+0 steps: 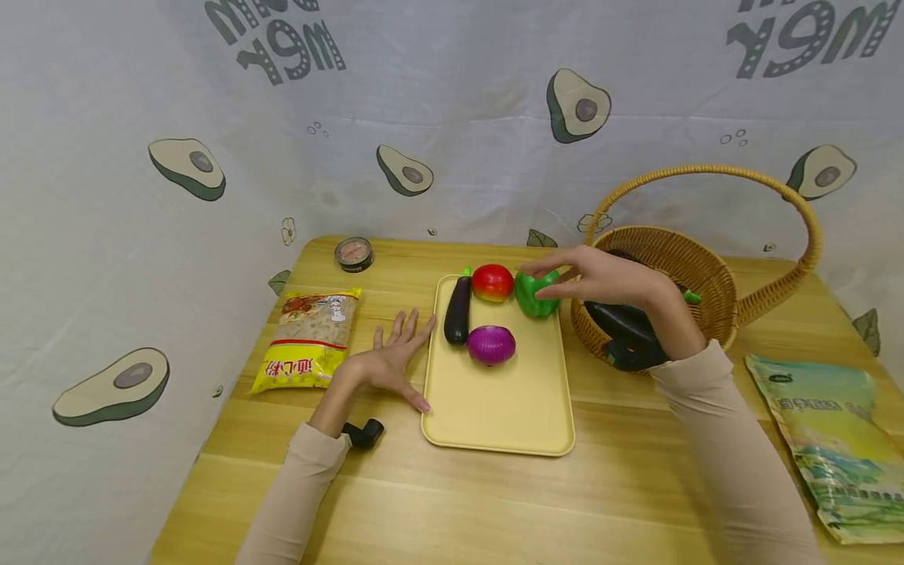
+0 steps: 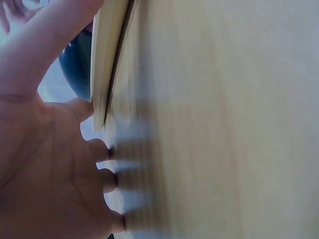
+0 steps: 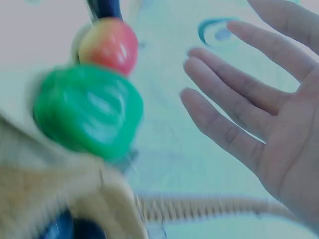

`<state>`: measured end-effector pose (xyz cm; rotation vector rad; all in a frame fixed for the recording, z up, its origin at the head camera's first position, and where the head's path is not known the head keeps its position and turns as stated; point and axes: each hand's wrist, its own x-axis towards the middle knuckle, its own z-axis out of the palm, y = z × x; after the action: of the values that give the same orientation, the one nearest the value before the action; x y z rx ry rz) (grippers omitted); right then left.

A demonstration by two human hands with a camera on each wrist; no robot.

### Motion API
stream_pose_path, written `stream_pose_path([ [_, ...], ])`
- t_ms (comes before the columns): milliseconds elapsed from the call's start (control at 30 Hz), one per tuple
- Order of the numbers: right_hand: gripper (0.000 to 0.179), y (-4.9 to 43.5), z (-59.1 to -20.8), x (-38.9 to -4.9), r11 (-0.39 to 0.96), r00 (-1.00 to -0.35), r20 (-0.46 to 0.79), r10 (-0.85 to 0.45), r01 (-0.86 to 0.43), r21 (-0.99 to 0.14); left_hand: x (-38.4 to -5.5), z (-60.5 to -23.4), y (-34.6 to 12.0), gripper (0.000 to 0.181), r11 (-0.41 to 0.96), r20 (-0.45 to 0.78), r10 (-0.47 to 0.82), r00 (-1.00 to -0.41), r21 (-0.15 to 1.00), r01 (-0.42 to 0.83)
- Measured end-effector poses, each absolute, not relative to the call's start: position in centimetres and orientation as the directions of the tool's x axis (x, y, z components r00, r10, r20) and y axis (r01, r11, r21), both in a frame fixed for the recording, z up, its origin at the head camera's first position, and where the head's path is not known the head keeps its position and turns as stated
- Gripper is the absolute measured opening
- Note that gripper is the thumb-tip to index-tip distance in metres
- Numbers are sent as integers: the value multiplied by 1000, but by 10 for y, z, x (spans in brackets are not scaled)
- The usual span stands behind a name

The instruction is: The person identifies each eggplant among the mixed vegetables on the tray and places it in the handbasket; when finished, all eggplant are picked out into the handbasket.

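My left hand [image 1: 384,365] is spread beside the left edge of a yellow tray [image 1: 497,416]. In the left wrist view its fingertips [image 2: 110,180] rest on the table and the index finger touches the tray's side. My right hand [image 1: 600,276] hovers with extended fingers above a green bell pepper [image 1: 530,304] at the tray's far right corner. The right wrist view shows a gap between that hand and the pepper [image 3: 89,112]. Also on the tray lie a dark eggplant [image 1: 458,310], a round red-and-yellow fruit [image 1: 493,283] and a purple onion [image 1: 491,345].
A wicker basket [image 1: 716,290] with a tall handle stands right of the tray, dark items inside, partly hidden by my right arm. A pasta bag [image 1: 308,337] and a small round tin [image 1: 354,253] lie at left. A green-yellow packet [image 1: 833,439] lies far right.
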<state>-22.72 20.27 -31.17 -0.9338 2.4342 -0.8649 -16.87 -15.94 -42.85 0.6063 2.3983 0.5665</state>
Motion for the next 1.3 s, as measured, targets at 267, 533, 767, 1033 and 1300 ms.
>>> stream_pose_path([
  [267,53,144,-335,-246,513,-578,-125,-806,-579,-633,-169,-428,-159,147,801,-432,542,-721,526,287],
  [533,50,107,-352,-261,443,-456,-161,-875,-621,-646,-168,-429,-159,146,807,-441,538,-718,516,288],
  [767,49,92,-367,-269,454,-404,-241,-883,-601,-658,-169,-429,-159,145,815,-452,531,-717,505,285],
  [1033,44,84,-377,-273,474,-400,-264,-877,-638,-607,-170,-431,-162,146,809,-440,537,-720,510,292],
  [1300,43,78,-379,-275,457,-405,-224,-886,-683,-570,-171,-431,-161,146,810,-443,537,-718,508,292],
])
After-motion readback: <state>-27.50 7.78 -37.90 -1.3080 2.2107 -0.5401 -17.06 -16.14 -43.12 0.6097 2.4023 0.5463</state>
